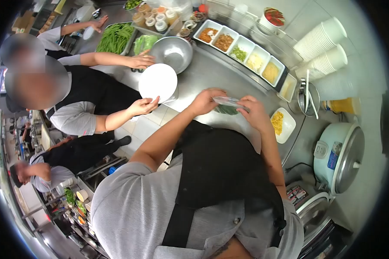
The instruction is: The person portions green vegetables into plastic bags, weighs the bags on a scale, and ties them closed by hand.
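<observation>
Both my hands are over the steel counter, pinching a clear plastic bag between them. My left hand grips its left end, and my right hand holds the right end. Something flat and dark green shows just below the bag; whether it is inside or under it, I cannot tell. To the right of my right hand sits a white dish of yellow shredded food.
A co-worker at my left holds a white round plate beside a steel bowl. White trays of toppings line the back. Stacked cups, a steel pot and a rice cooker stand right. Green beans lie back left.
</observation>
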The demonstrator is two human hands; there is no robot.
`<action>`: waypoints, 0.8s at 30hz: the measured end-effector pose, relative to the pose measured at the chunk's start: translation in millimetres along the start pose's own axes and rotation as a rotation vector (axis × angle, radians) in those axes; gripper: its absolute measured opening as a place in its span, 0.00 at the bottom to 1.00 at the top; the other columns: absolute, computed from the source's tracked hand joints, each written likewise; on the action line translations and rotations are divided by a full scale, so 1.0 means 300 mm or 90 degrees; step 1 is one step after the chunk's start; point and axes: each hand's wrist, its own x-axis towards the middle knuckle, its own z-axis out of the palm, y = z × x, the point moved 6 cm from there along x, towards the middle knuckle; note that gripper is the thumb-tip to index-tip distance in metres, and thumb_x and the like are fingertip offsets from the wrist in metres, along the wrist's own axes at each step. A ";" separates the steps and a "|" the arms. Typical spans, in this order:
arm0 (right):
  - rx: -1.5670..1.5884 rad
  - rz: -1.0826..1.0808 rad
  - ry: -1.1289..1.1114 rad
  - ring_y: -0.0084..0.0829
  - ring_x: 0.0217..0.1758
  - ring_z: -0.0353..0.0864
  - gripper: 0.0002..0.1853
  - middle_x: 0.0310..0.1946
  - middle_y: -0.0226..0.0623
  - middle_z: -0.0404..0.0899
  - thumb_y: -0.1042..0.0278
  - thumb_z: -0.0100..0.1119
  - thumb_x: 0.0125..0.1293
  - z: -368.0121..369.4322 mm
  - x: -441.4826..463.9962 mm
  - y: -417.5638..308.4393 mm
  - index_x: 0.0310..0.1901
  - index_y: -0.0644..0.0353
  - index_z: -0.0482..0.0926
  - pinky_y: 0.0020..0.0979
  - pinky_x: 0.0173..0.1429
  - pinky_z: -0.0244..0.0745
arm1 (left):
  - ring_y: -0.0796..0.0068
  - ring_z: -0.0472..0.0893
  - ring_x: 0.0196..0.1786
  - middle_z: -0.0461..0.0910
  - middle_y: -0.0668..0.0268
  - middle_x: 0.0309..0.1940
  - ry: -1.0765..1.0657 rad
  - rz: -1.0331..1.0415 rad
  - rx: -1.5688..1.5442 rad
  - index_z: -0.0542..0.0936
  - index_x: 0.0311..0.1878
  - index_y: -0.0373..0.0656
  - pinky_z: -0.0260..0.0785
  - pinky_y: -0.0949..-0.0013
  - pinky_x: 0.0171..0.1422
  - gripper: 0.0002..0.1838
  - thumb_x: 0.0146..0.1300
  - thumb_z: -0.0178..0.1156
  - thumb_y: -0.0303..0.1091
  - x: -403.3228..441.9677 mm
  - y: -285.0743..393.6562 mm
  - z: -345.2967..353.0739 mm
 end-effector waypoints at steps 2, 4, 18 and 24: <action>-0.042 -0.028 0.041 0.44 0.45 0.85 0.11 0.44 0.40 0.84 0.74 0.70 0.60 -0.071 -0.028 -0.058 0.45 0.59 0.87 0.40 0.50 0.79 | 0.63 0.86 0.52 0.88 0.60 0.48 0.000 -0.155 -0.070 0.85 0.51 0.39 0.75 0.64 0.61 0.16 0.62 0.59 0.18 0.015 -0.016 0.005; 0.004 -0.060 0.076 0.44 0.44 0.84 0.10 0.44 0.40 0.84 0.74 0.69 0.60 -0.059 -0.003 -0.049 0.45 0.59 0.87 0.40 0.49 0.79 | 0.61 0.87 0.49 0.87 0.59 0.48 -0.006 -0.146 -0.028 0.86 0.50 0.40 0.77 0.63 0.57 0.15 0.62 0.60 0.18 0.027 -0.024 -0.039; 0.244 0.024 0.147 0.38 0.59 0.83 0.29 0.57 0.40 0.83 0.65 0.77 0.57 -0.151 -0.108 0.088 0.62 0.55 0.81 0.38 0.60 0.77 | 0.52 0.82 0.46 0.82 0.58 0.42 -0.102 -0.014 0.116 0.86 0.50 0.45 0.75 0.56 0.50 0.17 0.56 0.69 0.22 0.168 0.081 0.096; 0.303 -0.120 0.242 0.36 0.62 0.81 0.34 0.58 0.40 0.82 0.66 0.80 0.53 0.142 -0.013 0.176 0.63 0.59 0.78 0.36 0.65 0.75 | 0.55 0.83 0.50 0.83 0.61 0.46 -0.124 0.112 0.035 0.86 0.47 0.46 0.77 0.59 0.52 0.16 0.56 0.67 0.20 0.203 0.179 0.198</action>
